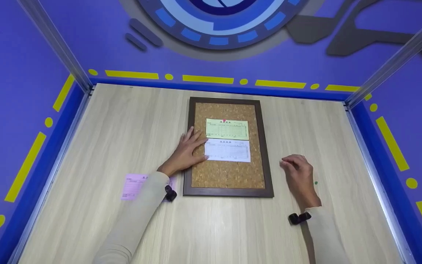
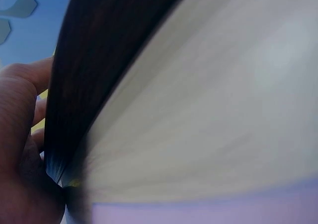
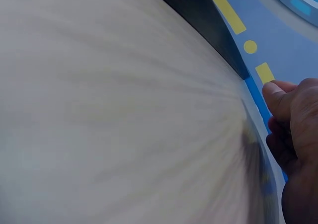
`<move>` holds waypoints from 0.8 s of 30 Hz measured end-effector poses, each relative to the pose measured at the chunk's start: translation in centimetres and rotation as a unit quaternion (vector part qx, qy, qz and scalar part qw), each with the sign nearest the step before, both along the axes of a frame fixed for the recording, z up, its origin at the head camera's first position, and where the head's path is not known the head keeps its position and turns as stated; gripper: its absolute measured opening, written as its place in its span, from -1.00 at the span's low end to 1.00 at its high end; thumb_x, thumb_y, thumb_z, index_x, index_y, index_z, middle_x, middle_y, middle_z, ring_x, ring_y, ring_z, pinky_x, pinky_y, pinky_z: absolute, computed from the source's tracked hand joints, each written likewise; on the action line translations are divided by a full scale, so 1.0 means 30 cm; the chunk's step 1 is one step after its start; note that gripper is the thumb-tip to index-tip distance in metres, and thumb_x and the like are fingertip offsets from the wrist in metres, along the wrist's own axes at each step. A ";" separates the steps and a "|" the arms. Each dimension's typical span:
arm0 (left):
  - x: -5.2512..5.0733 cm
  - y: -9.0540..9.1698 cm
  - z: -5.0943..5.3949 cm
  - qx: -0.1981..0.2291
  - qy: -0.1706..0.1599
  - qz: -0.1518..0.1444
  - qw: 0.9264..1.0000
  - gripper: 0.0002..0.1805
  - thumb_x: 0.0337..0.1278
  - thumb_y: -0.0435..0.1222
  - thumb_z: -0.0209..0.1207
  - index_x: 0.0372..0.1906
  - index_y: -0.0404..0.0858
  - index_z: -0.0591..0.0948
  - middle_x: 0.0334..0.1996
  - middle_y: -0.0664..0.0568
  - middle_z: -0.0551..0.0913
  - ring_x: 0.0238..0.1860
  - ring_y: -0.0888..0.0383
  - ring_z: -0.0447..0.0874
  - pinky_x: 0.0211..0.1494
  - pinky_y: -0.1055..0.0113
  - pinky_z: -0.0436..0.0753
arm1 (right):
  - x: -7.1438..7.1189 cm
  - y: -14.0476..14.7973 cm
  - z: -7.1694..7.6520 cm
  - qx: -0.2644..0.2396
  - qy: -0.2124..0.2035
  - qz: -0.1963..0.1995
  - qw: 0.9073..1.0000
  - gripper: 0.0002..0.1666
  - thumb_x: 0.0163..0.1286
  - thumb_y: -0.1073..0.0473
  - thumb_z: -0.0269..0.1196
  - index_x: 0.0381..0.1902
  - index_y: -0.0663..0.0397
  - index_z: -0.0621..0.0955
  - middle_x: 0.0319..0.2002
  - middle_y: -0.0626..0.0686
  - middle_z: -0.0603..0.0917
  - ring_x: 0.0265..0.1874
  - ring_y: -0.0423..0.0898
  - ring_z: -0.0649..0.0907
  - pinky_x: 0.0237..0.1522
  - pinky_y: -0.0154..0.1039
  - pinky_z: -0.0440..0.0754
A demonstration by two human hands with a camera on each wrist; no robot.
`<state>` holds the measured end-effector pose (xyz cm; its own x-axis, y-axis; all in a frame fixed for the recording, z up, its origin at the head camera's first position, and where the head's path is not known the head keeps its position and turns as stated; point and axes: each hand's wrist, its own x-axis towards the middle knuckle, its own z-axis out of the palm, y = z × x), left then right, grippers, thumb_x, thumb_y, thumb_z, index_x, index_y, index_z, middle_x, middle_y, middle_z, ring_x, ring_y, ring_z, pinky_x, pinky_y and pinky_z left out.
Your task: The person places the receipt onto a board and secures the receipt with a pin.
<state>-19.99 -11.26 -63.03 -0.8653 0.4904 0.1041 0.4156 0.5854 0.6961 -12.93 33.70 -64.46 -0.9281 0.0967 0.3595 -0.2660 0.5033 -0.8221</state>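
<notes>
White slip (image 1: 228, 151) sits mid-frame on the corkboard (image 1: 229, 176), nothing visibly fixing it, so the left hand (image 1: 187, 151) is probably steadying its edge, fingers spread, gripping nothing. Right hand (image 1: 300, 176), right of centre, is curled, fingertips together; can't tell if anything's pinched.

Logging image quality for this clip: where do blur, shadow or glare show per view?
Head view: mostly clear, fine print on the rectangular white paper slip unreadable; left wrist view: pale wood-grain tabletop blurred, faint bright patch at upper right, straight dark brown frame underlit; right wrist view: tabletop grain smeared, bare right hand dim, dark shadow beside it.
</notes>
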 end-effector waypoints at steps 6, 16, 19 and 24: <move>0.000 -0.001 0.000 -0.003 -0.004 -0.001 1.000 -0.22 0.41 0.00 0.41 0.61 -0.21 0.52 0.76 -0.21 0.16 0.80 -0.27 -0.31 0.73 -0.37 -0.28 | 0.002 -0.041 0.036 0.015 0.027 -0.015 0.999 -0.90 0.35 0.58 0.45 -0.20 0.45 0.78 -0.19 0.31 0.77 -0.11 -0.05 0.68 0.00 -0.56 0.53; -0.006 0.000 0.000 -0.005 -0.001 0.001 1.000 -0.20 0.38 0.00 0.43 0.61 -0.21 0.52 0.76 -0.19 0.16 0.81 -0.26 -0.31 0.74 -0.36 -0.27 | 0.012 -0.101 0.106 -0.026 0.024 -0.011 0.999 -0.84 0.27 0.63 0.48 -0.29 0.55 0.67 -0.24 0.40 0.72 -0.23 -0.15 0.73 -0.04 -0.58 0.64; -0.005 0.000 0.000 -0.009 -0.004 0.001 1.000 -0.19 0.39 0.01 0.42 0.62 -0.19 0.51 0.76 -0.17 0.15 0.81 -0.24 -0.32 0.74 -0.35 -0.27 | 0.003 -0.114 0.107 -0.034 0.030 -0.005 0.999 -0.84 0.25 0.65 0.48 -0.33 0.58 0.66 -0.26 0.42 0.72 -0.26 -0.16 0.73 -0.08 -0.55 0.66; -0.005 -0.001 -0.002 -0.008 -0.004 0.001 1.000 -0.19 0.40 0.04 0.41 0.62 -0.20 0.51 0.77 -0.18 0.14 0.81 -0.25 -0.32 0.74 -0.36 -0.27 | -0.010 -0.134 0.109 -0.032 0.025 -0.005 0.999 -0.85 0.25 0.64 0.48 -0.31 0.54 0.69 -0.30 0.40 0.75 -0.31 -0.11 0.71 -0.17 -0.57 0.62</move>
<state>-20.12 -11.28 -63.09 -0.8667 0.4905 0.0905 0.4097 0.5967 0.6900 -13.24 29.68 -61.18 -0.9083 0.1298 0.3976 -0.3027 0.4522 -0.8390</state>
